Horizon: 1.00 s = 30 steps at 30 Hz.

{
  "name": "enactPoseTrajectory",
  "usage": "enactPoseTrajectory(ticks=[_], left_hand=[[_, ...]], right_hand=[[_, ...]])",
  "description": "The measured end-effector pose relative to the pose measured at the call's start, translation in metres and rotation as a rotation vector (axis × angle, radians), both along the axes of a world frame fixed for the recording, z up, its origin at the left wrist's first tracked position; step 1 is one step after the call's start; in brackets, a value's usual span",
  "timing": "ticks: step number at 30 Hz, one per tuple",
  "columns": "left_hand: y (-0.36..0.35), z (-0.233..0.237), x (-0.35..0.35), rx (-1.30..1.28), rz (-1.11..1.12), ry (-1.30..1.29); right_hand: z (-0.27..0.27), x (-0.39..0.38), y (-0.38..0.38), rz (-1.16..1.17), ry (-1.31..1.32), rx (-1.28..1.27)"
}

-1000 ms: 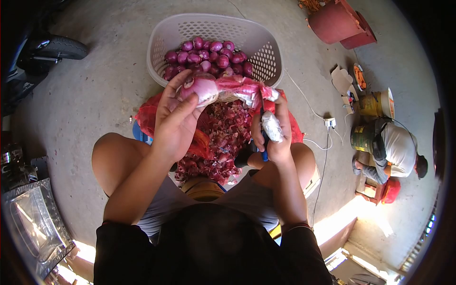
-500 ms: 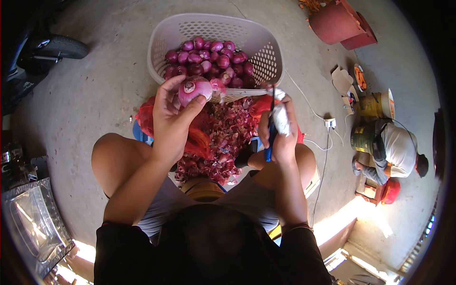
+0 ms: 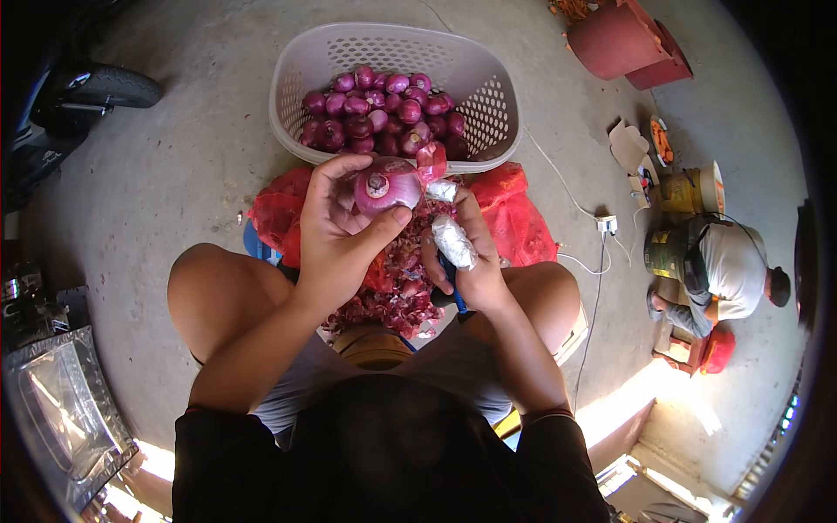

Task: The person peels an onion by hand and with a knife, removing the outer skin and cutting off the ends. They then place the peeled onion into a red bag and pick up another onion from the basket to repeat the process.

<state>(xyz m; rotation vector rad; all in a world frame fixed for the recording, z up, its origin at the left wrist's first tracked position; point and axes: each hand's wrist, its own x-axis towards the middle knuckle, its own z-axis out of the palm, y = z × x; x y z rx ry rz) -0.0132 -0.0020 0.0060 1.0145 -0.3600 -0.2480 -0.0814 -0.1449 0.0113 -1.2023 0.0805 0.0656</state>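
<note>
My left hand point(image 3: 336, 235) is closed around a red onion point(image 3: 388, 190), its root end turned toward me. A flap of loose pinkish skin point(image 3: 431, 160) stands off the onion's right side. Close by on the right, my right hand point(image 3: 475, 261) grips a small knife with a blue handle point(image 3: 459, 301); its blade is mostly hidden. Silvery-white wrapping point(image 3: 454, 242) covers the thumb and a finger of that hand. Beyond both hands, a pale plastic basket point(image 3: 501, 96) holds many red onions point(image 3: 357, 106). Below them lies a heap of onion skins point(image 3: 392, 309).
Red mesh sacking point(image 3: 514, 218) lies on both sides of the skin heap. A power strip point(image 3: 606, 226) with cables is on the floor to the right. Farther right, another person point(image 3: 732, 270) bends near buckets point(image 3: 680, 192). A motorbike wheel point(image 3: 118, 87) stands at upper left.
My left hand has brought the onion rightward and slightly down. My right hand has swung left with the knife, so both hands are now close together at the onion.
</note>
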Motion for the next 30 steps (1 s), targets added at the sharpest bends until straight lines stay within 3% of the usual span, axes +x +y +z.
enactPoseTrajectory(ticks=[16, 25, 30], left_hand=[[-0.001, -0.004, -0.001, -0.062, -0.073, 0.049], [-0.001, -0.002, -0.004, -0.244, -0.248, 0.349], [-0.002, 0.003, -0.007, -0.331, -0.297, 0.395]], right_hand=[[-0.006, 0.000, 0.005, -0.159, -0.120, 0.028], [-0.006, -0.004, 0.004, -0.165, -0.178, 0.106], [-0.007, -0.005, 0.003, -0.130, -0.221, 0.195]])
